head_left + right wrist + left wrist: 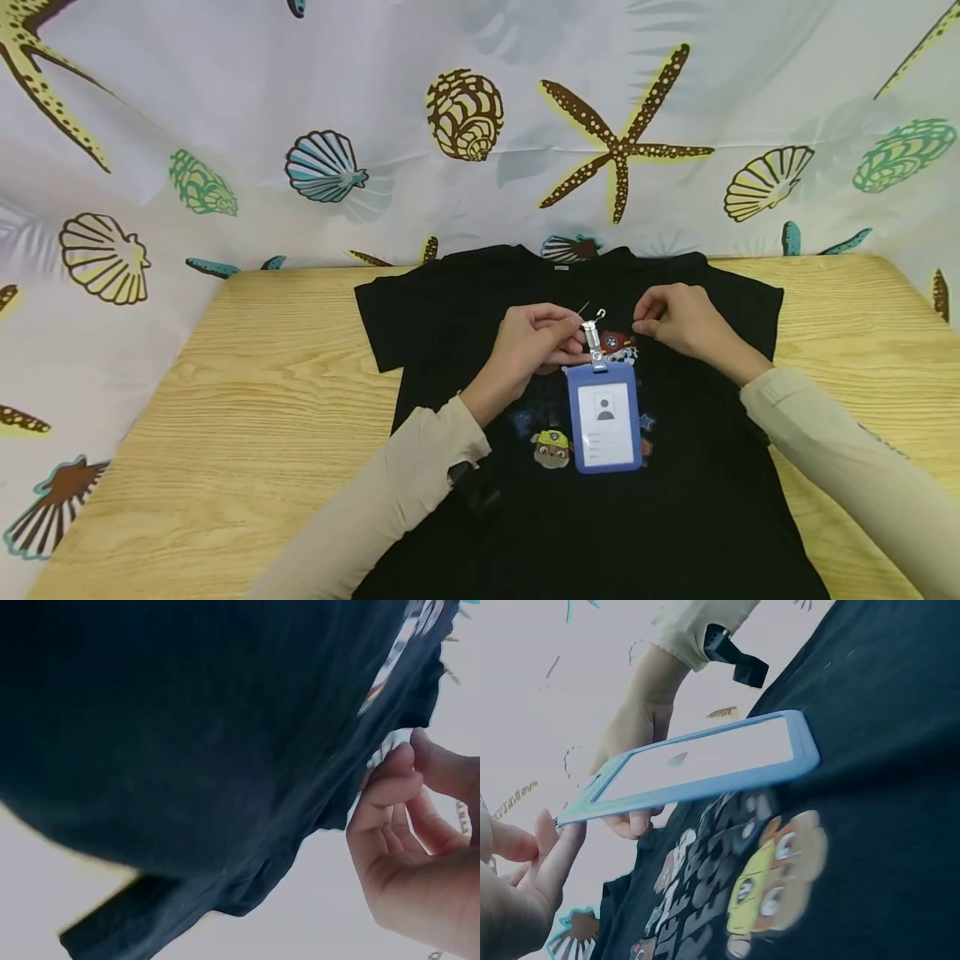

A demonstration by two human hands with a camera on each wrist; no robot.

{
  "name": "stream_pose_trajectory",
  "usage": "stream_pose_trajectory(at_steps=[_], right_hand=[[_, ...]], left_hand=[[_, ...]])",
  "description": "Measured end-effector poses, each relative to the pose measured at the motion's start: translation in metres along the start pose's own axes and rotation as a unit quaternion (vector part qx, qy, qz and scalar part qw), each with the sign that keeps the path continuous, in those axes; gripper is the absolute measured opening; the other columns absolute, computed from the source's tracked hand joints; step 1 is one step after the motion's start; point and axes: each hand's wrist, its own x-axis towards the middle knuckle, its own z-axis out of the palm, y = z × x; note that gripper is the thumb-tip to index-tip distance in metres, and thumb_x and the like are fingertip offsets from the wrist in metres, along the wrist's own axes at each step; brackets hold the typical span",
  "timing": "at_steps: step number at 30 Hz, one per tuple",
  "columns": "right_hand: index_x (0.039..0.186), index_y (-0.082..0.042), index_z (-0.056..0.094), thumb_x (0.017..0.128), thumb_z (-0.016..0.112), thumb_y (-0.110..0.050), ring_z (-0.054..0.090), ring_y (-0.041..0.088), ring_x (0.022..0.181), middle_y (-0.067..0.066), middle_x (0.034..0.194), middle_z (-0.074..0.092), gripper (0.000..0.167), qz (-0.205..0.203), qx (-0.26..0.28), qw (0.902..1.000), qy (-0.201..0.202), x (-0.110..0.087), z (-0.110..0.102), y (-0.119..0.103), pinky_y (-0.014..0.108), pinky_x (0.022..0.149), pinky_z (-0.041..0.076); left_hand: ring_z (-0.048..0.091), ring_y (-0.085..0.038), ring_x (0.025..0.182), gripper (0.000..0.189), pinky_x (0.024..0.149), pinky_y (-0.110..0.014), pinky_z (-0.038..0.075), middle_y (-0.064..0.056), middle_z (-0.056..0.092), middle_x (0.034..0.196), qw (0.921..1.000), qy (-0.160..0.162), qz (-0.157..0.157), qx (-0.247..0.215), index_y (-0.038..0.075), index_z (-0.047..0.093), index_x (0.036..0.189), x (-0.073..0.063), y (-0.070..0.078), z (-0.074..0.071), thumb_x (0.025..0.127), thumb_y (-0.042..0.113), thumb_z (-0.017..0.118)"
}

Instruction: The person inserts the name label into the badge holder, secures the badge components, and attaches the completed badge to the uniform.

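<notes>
A blue badge holder (pixel 572 425) with a white card hangs upright over a black T-shirt (pixel 480 333). Its silver clip (pixel 592 340) has a thin pin standing open at the top. My left hand (pixel 532 337) pinches that clip between thumb and fingers. In the left wrist view, the badge holder (pixel 805 746) tilts across the shirt's cartoon print (pixel 780 877). To the right of the clip, my right hand (pixel 678 317) has its thumb and index fingertips together, close over the shirt. Whether cloth lies between those fingertips cannot be made out, even in the right wrist view.
The T-shirt lies spread on a light wooden table (pixel 285 400), its collar toward the back edge. Behind the table hangs a white curtain (pixel 405 192) printed with shells and starfish. A dark device (pixel 461 473) sits at the left cuff.
</notes>
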Motion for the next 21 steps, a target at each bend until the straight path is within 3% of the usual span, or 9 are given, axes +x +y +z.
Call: stream_pose_trajectory(at_steps=[3, 6, 14, 18, 21], right_hand=[[0.082, -0.003, 0.066, 0.084, 0.072, -0.006, 0.055, 0.018, 0.063, 0.008, 0.073, 0.065, 0.007, 0.006, -0.006, 0.9999, 0.007, 0.01, -0.001, 0.005, 0.031, 0.059, 0.041], [0.08, -0.002, 0.066, 0.084, 0.072, -0.005, 0.056, 0.021, 0.065, 0.009, 0.073, 0.065, 0.008, 0.013, -0.006, 0.9998, 0.016, 0.02, 0.001, 0.009, 0.031, 0.059, 0.041], [0.079, -0.002, 0.067, 0.084, 0.071, -0.005, 0.056, 0.023, 0.066, 0.009, 0.072, 0.065, 0.007, 0.024, -0.021, 0.9995, 0.01, 0.039, 0.011, 0.013, 0.03, 0.057, 0.041], [0.079, -0.001, 0.066, 0.082, 0.071, -0.003, 0.054, 0.02, 0.063, 0.008, 0.069, 0.062, 0.006, 0.029, -0.029, 0.9991, -0.003, 0.04, 0.015, 0.016, 0.028, 0.054, 0.04], [0.078, -0.001, 0.067, 0.082, 0.071, -0.003, 0.053, 0.018, 0.06, 0.006, 0.066, 0.061, 0.006, 0.033, -0.03, 0.999, -0.006, 0.04, 0.017, 0.018, 0.027, 0.051, 0.039]], left_hand=[[0.066, -0.014, 0.06, 0.015, 0.063, -0.031, 0.059, -0.011, 0.065, 0.073, 0.9994, 0.018, -0.022, -0.02, -0.009, 0.066, 0.101, 0.014, 0.0, 0.004, 0.094, 0.003, 0.06], [0.064, -0.014, 0.059, 0.014, 0.065, -0.036, 0.059, -0.012, 0.064, 0.074, 0.9989, 0.022, -0.041, -0.01, -0.009, 0.066, 0.1, 0.026, -0.001, 0.007, 0.094, 0.002, 0.059], [0.062, -0.014, 0.054, 0.014, 0.055, -0.033, 0.058, -0.013, 0.065, 0.071, 0.9931, 0.019, -0.04, 0.109, -0.008, 0.069, 0.094, 0.048, -0.007, 0.021, 0.094, 0.002, 0.059], [0.062, -0.014, 0.052, 0.014, 0.055, -0.033, 0.058, -0.012, 0.064, 0.068, 0.9936, 0.018, -0.053, 0.098, -0.008, 0.068, 0.094, 0.055, -0.01, 0.029, 0.094, 0.004, 0.06], [0.062, -0.014, 0.052, 0.013, 0.056, -0.031, 0.058, -0.012, 0.065, 0.069, 0.9938, 0.035, -0.056, 0.09, -0.008, 0.067, 0.094, 0.06, -0.014, 0.032, 0.094, 0.002, 0.06]])
